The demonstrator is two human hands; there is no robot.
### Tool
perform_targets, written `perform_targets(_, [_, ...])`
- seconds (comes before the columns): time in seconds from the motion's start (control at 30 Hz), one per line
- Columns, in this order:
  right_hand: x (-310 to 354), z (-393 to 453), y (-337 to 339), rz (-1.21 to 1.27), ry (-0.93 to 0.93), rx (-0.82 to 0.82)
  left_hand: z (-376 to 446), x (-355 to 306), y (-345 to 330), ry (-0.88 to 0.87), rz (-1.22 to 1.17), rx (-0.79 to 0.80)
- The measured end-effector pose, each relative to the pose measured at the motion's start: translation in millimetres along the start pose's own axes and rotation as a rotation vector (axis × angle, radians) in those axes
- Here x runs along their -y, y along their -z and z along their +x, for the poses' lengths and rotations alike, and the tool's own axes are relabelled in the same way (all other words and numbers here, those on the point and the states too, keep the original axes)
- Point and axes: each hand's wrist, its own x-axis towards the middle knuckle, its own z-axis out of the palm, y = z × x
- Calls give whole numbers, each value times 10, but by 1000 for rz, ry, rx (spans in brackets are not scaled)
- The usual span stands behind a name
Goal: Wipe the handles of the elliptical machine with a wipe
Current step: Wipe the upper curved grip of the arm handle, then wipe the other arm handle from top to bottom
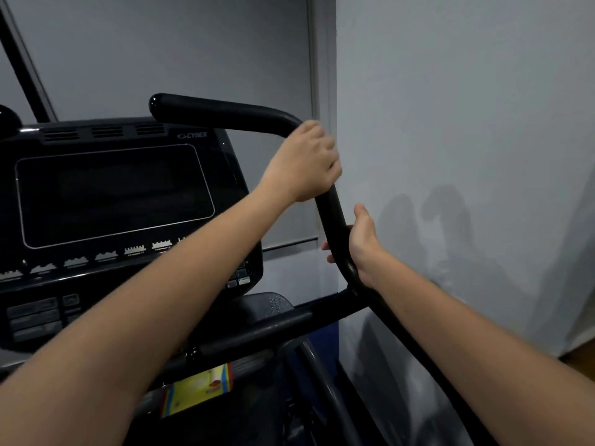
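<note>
Left hand [304,162] gripped black elliptical handle [331,214] at its bend, centre frame, fingers curled round tube. Right hand [362,244] gripped same handle just below, fingertips wrapped behind. Wipe not visible. Dark Cybex console [116,194] at left; yellow packet [196,389] lower centre; grey wall [467,123] right.

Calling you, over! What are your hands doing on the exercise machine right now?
Left hand grips the handle at its bend. Right hand grips it lower down. No wipe visible, maybe hidden under the left hand. Nothing in the way.
</note>
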Motion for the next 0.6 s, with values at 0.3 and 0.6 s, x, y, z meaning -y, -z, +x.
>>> perform_targets(0.3, [-70, -62, 55, 193, 54, -31, -764, -874, -279, -42, -218, -97])
perform_targets(0.6, [2, -416, 103, -197, 597, -246, -963, -1049, 189, 588, -1089, -246])
